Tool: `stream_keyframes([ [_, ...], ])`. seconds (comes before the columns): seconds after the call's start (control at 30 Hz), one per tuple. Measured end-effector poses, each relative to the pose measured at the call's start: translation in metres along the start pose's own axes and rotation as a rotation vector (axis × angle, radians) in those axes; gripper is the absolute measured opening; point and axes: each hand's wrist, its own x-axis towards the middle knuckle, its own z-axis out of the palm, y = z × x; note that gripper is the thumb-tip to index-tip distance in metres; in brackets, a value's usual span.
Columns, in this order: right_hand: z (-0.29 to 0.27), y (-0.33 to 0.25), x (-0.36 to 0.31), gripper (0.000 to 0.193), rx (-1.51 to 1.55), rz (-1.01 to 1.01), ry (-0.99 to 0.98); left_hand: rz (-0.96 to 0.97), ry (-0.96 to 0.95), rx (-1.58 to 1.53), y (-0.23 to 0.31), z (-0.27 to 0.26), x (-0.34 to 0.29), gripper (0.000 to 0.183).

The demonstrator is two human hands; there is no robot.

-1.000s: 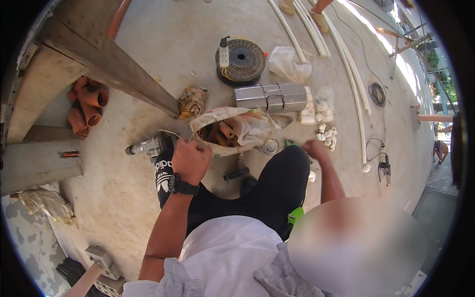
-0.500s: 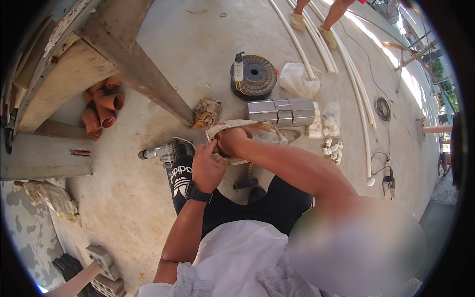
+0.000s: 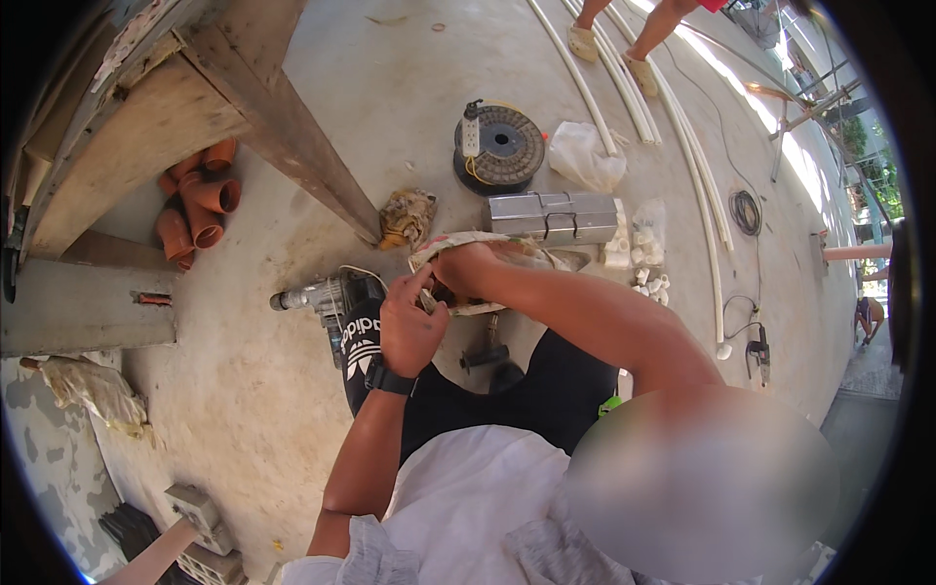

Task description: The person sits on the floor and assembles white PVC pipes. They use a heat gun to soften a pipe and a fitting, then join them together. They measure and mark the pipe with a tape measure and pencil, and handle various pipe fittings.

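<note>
Woven sack (image 3: 466, 237), one, mouth open: we find it on the concrete floor (image 3: 244, 390) before us, nearer than the silver metal toolbox (image 3: 585, 216). Right hand (image 3: 466, 269): inside the sack's mouth, fingers hidden; we cannot tell what they grasp. Left hand (image 3: 411, 327): at the sack's left edge, fingers partly bent; its grip we cannot tell. Corded power tool (image 3: 317, 294), grey: left of both hands. Cable reel (image 3: 522, 161), round: beyond the toolbox.

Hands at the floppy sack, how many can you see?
2. The left hand is at the left edge of the sack; the right hand is in its opening, with its fingers mostly hidden.
</note>
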Motion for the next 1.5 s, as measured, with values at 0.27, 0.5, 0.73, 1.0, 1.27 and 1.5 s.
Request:
stream_keyframes([
  [0.27,-0.016,0.002,-0.031,0.022,0.169,0.078,0.384,0.049,-0.003,0.015,0.000,0.000,-0.003,0.056],
  [0.5,0.000,0.017,-0.001,0.017,0.013,0.066,0.268,0.091,0.036,-0.061,-0.005,0.007,-0.003,0.059],
  [0.73,-0.047,0.005,-0.057,0.017,0.246,0.204,0.281,0.018,-0.028,-0.166,-0.007,0.006,0.001,0.058],
  [1.0,0.008,0.131,-0.158,0.021,0.726,0.801,0.788,0.023,-0.044,-0.175,-0.011,0.008,-0.003,0.059],
  [1.27,0.239,0.064,-0.076,0.067,0.389,0.539,0.016,-0.028,-0.065,-0.143,-0.002,0.001,-0.002,0.061],
  [1.5,0.191,0.057,-0.085,0.057,0.510,0.579,0.322,-0.011,-0.063,-0.113,-0.005,-0.005,0.003,0.063],
])
